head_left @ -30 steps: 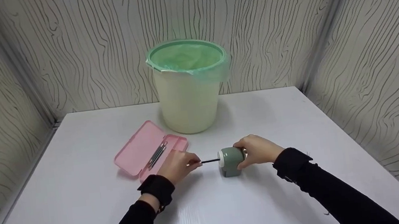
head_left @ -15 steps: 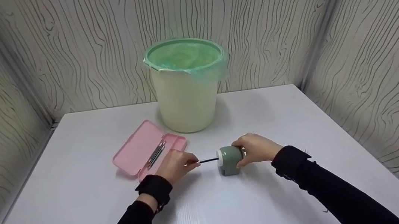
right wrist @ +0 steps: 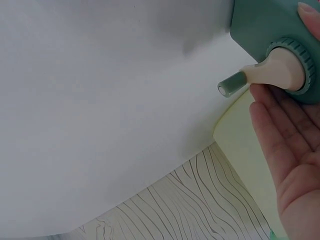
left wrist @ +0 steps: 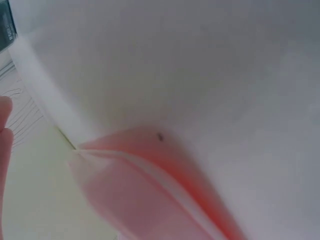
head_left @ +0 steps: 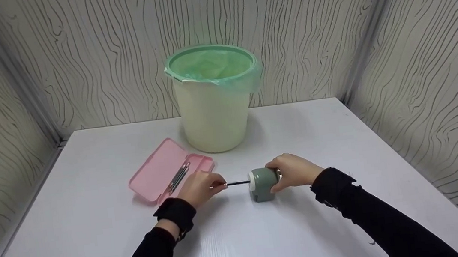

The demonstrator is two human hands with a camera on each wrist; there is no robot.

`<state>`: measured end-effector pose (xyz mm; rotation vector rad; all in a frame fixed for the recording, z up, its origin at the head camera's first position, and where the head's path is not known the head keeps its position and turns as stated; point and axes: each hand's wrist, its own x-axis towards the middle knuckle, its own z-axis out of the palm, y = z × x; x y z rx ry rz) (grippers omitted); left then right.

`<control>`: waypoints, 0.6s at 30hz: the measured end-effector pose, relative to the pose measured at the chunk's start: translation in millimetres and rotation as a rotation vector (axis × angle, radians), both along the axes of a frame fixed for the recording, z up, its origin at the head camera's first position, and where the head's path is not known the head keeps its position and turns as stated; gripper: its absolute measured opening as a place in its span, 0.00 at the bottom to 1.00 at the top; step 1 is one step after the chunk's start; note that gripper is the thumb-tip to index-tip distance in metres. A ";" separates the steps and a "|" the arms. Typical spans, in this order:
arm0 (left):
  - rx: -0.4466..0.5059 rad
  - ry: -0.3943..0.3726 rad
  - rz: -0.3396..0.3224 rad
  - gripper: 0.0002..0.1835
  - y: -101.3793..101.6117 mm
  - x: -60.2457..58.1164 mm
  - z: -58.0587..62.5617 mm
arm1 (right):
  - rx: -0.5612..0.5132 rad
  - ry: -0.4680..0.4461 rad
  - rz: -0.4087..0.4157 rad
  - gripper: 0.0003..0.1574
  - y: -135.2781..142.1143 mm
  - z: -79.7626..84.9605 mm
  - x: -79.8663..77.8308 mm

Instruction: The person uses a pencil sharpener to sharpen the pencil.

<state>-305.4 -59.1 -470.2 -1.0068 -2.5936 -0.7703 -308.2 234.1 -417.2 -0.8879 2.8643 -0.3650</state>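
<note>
My left hand [head_left: 200, 187] pinches a dark pencil [head_left: 238, 183] level, its far end in the white front of a green pencil sharpener [head_left: 263, 184]. From the other side my right hand [head_left: 296, 170] grips the sharpener's back, thumb low and fingers on top. A cream crank handle [right wrist: 277, 70] with a green knob sticks out of the sharpener's back in the right wrist view; fingers lie just beneath it. Beside my left hand an open pink pencil case [head_left: 154, 171] holds several pencils [head_left: 179, 178]. Only a sliver of left fingers [left wrist: 4, 150] shows in the left wrist view.
Behind the case stands a tall cream bin [head_left: 215, 117] with a green rim and a thin green liner. All this rests on a white table [head_left: 320, 135], enclosed at the back and both sides by wood-grain panels [head_left: 108, 56].
My left hand has shifted slightly left, and a little more of the pencil shows outside the sharpener. The right hand keeps its hold; the whole view has moved slightly.
</note>
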 end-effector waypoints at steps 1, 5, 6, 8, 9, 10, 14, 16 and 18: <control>0.000 0.001 -0.002 0.04 -0.5 0.3 0.6 | -0.002 0.000 0.002 0.26 -0.2 0.2 0.1; 0.002 -0.007 -0.007 0.04 -2.1 1.0 1.0 | -0.002 -0.004 -0.003 0.26 -0.8 0.7 1.3; 0.002 -0.011 -0.005 0.04 -2.2 1.0 0.9 | -0.002 -0.004 -0.002 0.26 -0.7 0.7 1.5; 0.000 -0.025 0.001 0.05 -2.4 0.8 0.4 | -0.003 -0.005 -0.003 0.26 -0.5 0.3 1.6; 0.000 -0.033 0.004 0.05 -2.4 1.0 0.4 | -0.004 -0.005 0.001 0.26 -0.3 0.1 1.6; -0.001 -0.036 0.005 0.05 -2.4 1.0 0.3 | -0.007 -0.005 0.002 0.26 0.0 -0.2 1.4; 0.001 -0.041 0.006 0.05 -2.8 1.3 0.3 | -0.014 -0.004 0.002 0.26 0.7 0.0 1.4; 0.005 -0.034 0.003 0.05 -3.1 1.2 0.3 | -0.016 -0.004 0.002 0.26 1.0 0.4 1.3; 0.009 -0.032 -0.001 0.04 -3.4 1.0 0.3 | -0.016 -0.002 0.005 0.26 0.9 0.8 1.1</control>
